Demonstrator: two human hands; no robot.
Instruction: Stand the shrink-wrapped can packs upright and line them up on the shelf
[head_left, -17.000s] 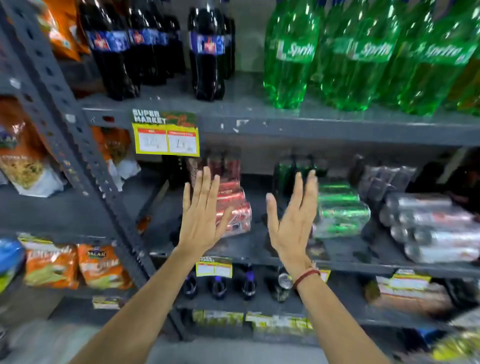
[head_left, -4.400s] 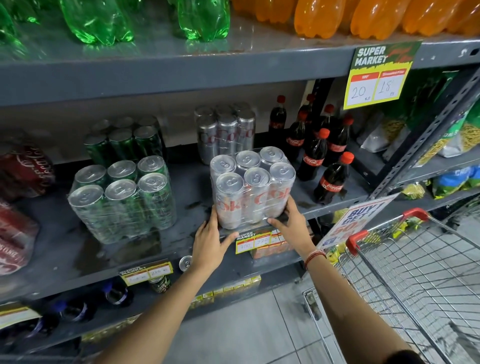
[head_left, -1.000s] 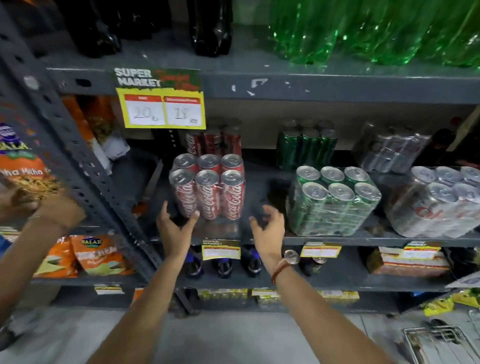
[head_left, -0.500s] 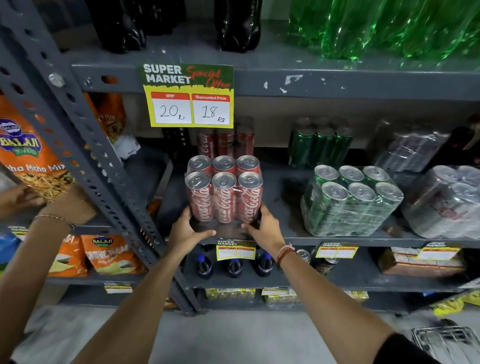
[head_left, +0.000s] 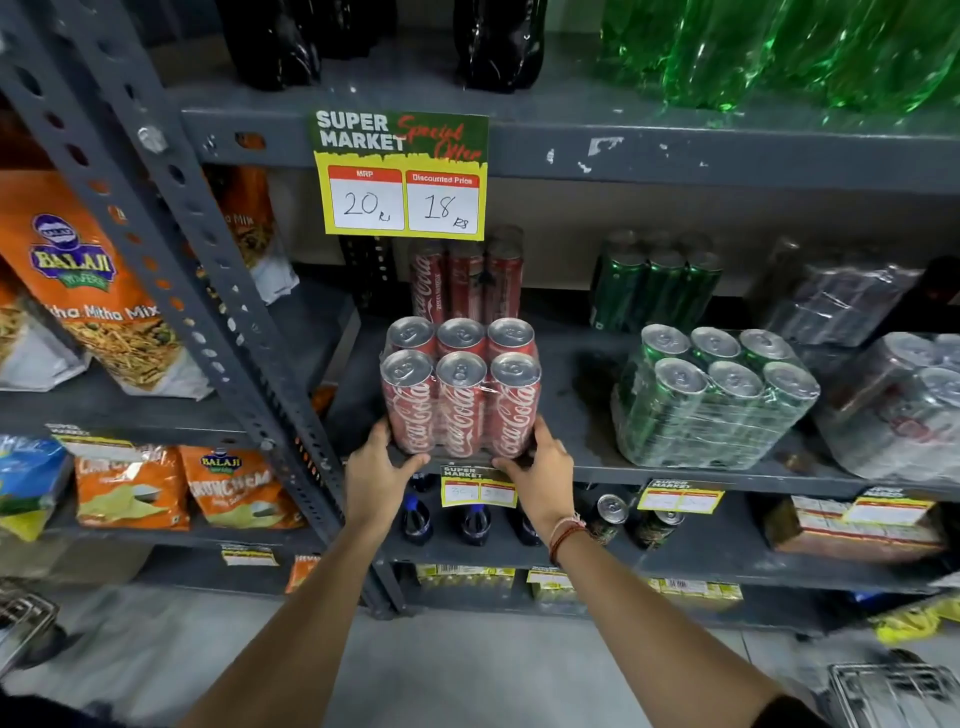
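A shrink-wrapped pack of red cola cans (head_left: 460, 400) stands upright at the front edge of the grey middle shelf (head_left: 587, 415). My left hand (head_left: 376, 475) grips its lower left corner and my right hand (head_left: 540, 475) grips its lower right corner. Behind it stands a second red pack (head_left: 467, 278). To the right, a green can pack (head_left: 711, 397) stands upright near the front, with another green pack (head_left: 654, 283) behind it. At the far right a silver can pack (head_left: 904, 410) stands upright, with one more silver pack (head_left: 831, 299) further back.
A slanted perforated steel post (head_left: 171, 249) borders the shelf on the left, with orange snack bags (head_left: 88, 291) beyond it. A yellow price sign (head_left: 402, 176) hangs from the shelf above, which carries dark and green bottles. Small bottles (head_left: 475, 522) stand on the shelf below. A cart corner (head_left: 893, 693) shows bottom right.
Over the last second both hands closed on the base of the red pack at the shelf front. The other person's arm seen at the left is out of view.
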